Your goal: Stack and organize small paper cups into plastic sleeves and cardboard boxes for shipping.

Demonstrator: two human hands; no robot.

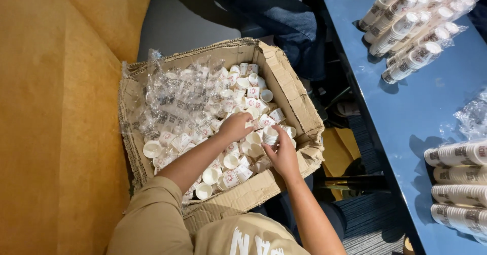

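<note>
A worn cardboard box (pixel 291 90) sits on a mustard-yellow seat and holds several small white paper cups (pixel 231 159) with red print, plus crumpled clear plastic wrap (pixel 177 100). My right hand (pixel 284 156) grips a short stack of nested cups (pixel 270 135) above the box's right side. My left hand (pixel 234 126) reaches into the pile, fingers closed on a loose cup near the middle of the box.
A blue table (pixel 406 113) runs along the right, with long wrapped sleeves of stacked cups at its far end (pixel 406 29) and near edge (pixel 459 184). Another person's legs in jeans (pixel 279 11) are beyond the box. The yellow sofa (pixel 56 123) fills the left.
</note>
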